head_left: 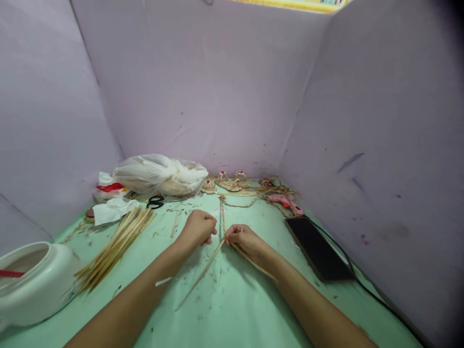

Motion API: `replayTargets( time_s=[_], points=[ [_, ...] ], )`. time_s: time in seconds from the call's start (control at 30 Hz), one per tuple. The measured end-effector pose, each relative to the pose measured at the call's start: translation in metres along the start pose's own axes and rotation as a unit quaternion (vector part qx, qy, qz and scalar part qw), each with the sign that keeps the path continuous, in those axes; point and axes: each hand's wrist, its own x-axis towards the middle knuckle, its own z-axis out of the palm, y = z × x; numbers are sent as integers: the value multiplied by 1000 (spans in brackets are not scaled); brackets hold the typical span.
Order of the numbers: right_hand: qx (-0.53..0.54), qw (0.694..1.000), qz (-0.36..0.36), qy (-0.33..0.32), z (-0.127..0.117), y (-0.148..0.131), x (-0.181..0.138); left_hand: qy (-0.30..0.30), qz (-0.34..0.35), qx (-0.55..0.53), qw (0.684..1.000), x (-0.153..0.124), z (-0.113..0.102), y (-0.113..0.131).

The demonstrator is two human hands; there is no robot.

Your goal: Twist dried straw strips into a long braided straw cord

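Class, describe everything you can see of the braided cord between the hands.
The braided cord is thin, tan, of dry straw-like fibre. It lies straight on the green table, running from the back to the right hand, which pinches its near end. There two loose strips splay toward the camera.

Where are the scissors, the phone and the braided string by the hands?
scissors (155, 201): head view, on the black handles.
phone (319, 249): head view, middle of its dark screen.
braided string (223, 215): head view, on its straight middle stretch.
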Motion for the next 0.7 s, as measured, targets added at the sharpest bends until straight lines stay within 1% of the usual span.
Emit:
replayTargets(
  time_s=[0.03, 0.1, 0.13, 0.17, 0.2, 0.27, 0.33, 0.37, 0.4, 0.47, 0.53, 0.57, 0.63, 0.7],
  points=[
    [6, 1000, -3, -3, 0, 0, 0, -23, -31, -55, 998, 5, 0, -2],
    [31, 999, -9, -19, 1, -2, 1, -103, -75, -124, 984, 11, 5, -7],
    [43, 999, -14, -29, 1, -2, 1, -142, -85, -142, 976, 13, 8, -9],
    [50, 998, -18, -36, 2, -2, 1, -168, -88, -155, 970, 14, 11, -11],
    [44, 998, -22, -39, 1, -2, 1, -179, -84, -162, 967, 15, 13, -13],
    [-9, 999, -32, -34, 0, -2, 3, -174, -73, -146, 971, 17, 14, -15],
    [-108, 992, -56, -25, -3, -3, 3, -147, -61, -83, 984, 17, 13, -16],
    [-170, 982, -74, -23, -3, -4, 2, -134, -55, -44, 988, 16, 12, -15],
    [-236, 967, -96, -17, -4, -6, 0, -124, -48, -11, 991, 16, 12, -14],
    [-361, 923, -134, 17, -4, -13, -5, -108, -30, 28, 993, 14, 12, -12],
    [-443, 882, -146, 68, -2, -19, -11, -97, -17, 35, 995, 12, 14, -11],
    [-462, 872, -138, 86, -1, -22, -13, -92, -18, 32, 995, 11, 15, -11],
    [-466, 874, -101, 93, 0, -25, -16, -85, -33, 25, 995, 10, 17, -12],
    [-448, 890, -62, 69, 2, -24, -16, -80, -54, 5, 995, 11, 19, -14]
  ],
)
